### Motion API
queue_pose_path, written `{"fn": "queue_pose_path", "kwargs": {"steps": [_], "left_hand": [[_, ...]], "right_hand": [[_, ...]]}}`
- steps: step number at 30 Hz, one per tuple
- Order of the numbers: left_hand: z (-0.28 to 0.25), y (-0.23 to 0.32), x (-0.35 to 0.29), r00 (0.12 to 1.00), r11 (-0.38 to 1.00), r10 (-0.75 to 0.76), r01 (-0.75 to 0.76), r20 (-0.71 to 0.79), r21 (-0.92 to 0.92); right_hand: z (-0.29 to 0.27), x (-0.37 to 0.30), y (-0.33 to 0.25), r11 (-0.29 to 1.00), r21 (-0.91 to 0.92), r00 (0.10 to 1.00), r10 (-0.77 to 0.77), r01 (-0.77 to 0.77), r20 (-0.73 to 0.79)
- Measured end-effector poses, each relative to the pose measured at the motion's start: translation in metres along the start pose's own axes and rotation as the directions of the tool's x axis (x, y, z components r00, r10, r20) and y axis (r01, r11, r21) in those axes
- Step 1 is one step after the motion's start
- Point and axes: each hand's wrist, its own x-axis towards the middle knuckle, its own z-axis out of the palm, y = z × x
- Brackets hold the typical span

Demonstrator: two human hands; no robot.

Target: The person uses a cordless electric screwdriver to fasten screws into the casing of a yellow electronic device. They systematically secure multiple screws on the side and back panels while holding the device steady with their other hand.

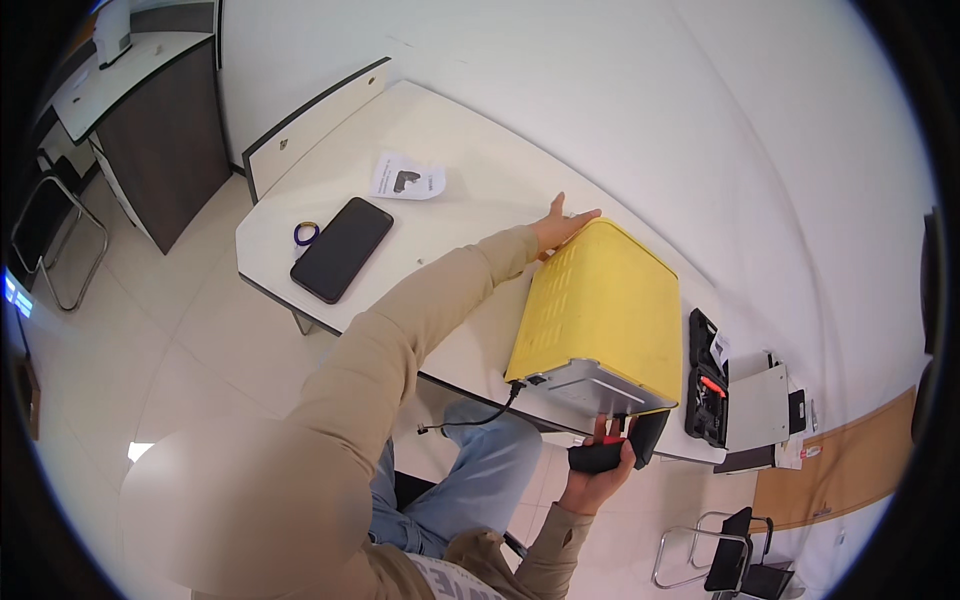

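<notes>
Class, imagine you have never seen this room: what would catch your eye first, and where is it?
The bright yellow box on the white table stands out most, its metal end over the near edge. The left hand lies flat on its far corner, while the right hand holds a black tool up to the metal end. Further left lies a black phone.

The left hand rests flat on the yellow appliance; the right hand grips a black power tool.
</notes>
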Motion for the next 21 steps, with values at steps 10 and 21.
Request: {"fn": "queue_pose_path", "kwargs": {"steps": [10,21], "left_hand": [[-0.013,0.007,0.011,0.999,0.990,-0.001,-0.006,0.051,0.139],[-0.022,0.002,0.040,0.990,0.966,0.136,-0.139,-0.032,-0.217]], "right_hand": [[-0.002,0.011,0.006,1.000,0.022,1.000,0.011,-0.010,-0.029],[0.002,0.013,0.009,0.999,0.039,0.997,0.024,-0.022,-0.071]]}}
